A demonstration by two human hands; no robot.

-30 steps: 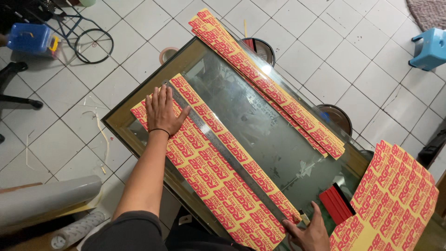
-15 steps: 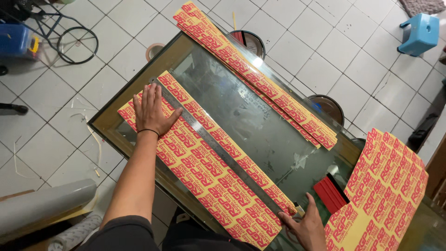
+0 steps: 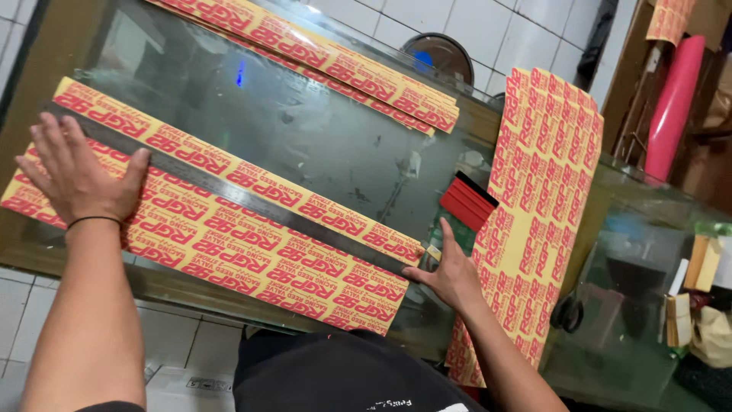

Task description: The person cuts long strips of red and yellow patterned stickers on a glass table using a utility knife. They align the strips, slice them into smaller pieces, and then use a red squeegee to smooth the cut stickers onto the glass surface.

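While flat on glass: sticker sheet point(image 3: 229, 244), ruler point(image 3: 229, 191), both hands.

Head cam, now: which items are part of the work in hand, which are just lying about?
In use:
- left hand pressing flat on the metal ruler
- right hand at the ruler's other end
- yellow-and-red sticker sheet under the ruler
- glass table

Lying about:
- red squeegee
- second sticker sheet
- far sticker strips
- red roll
- scissors

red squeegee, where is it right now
In the head view the red squeegee lies on the glass table, right of centre, just above the right hand and against the left edge of the big yellow sticker sheet.
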